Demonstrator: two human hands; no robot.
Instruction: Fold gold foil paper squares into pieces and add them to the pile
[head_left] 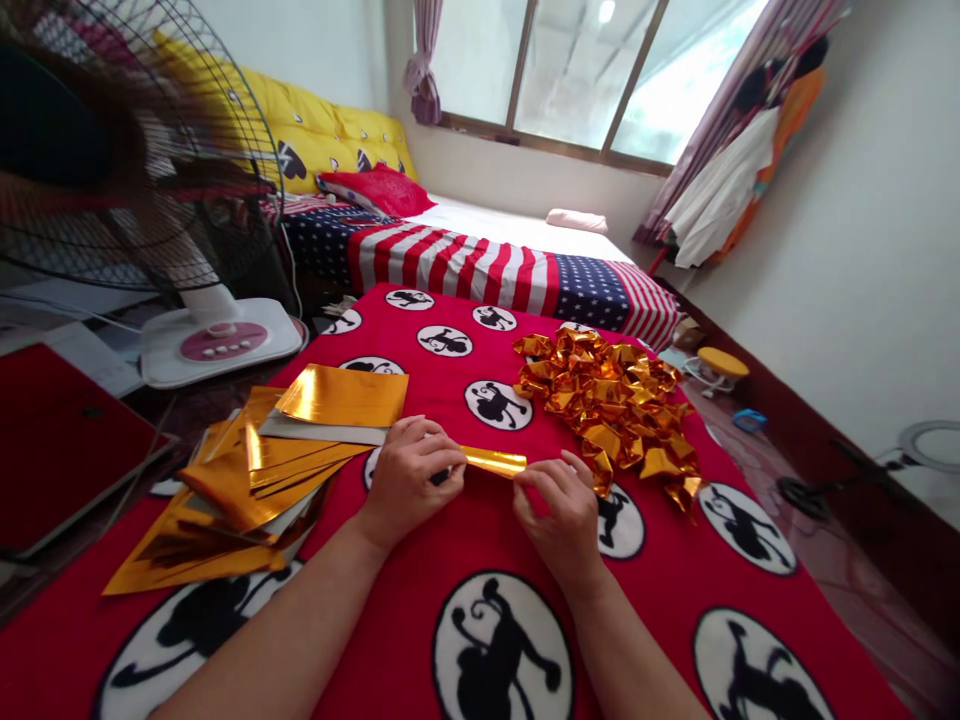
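A narrow rolled tube of gold foil paper point(495, 461) lies level between my hands, above the red cloth. The fingers of my left hand point(416, 475) close round its left end. At its right end, my right hand point(559, 505) pinches the tip between thumb and fingers. Left of my left hand is a fanned stack of flat gold foil sheets point(341, 395), some with grey undersides showing. To the right, beyond my right hand, sits a heap of folded gold foil pieces point(600, 390).
Red cloth with black-and-white monkey circles point(499, 405) covers the table. A fan point(221, 340) with blurred blades stands at the left, near a dark red folder-like board point(67, 440). Behind is a bed with a flag-pattern cover point(465, 260). A yellow-topped stool point(722, 362) stands on the right floor.
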